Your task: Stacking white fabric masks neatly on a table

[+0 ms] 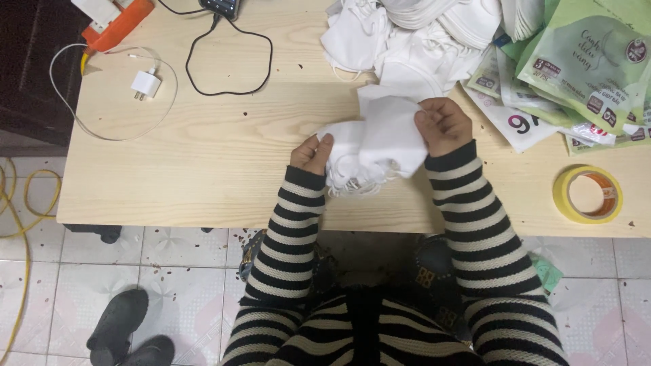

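Both hands hold a small stack of white face masks (377, 145) just above the wooden table (224, 149). My left hand (312, 154) grips the stack's left end, where thin ear loops hang down. My right hand (444, 125) pinches its upper right edge, fingers curled. Striped black-and-cream sleeves cover both arms. A larger heap of white masks (413, 37) lies on the table right behind the hands.
Green and white printed bags (583, 64) pile up at the back right. A yellow tape roll (588, 194) lies at the right front edge. A white charger with cable (145, 84), a black cable (230, 64) and an orange tool (116, 24) sit back left. Dark shoes (122, 329) on tiled floor.
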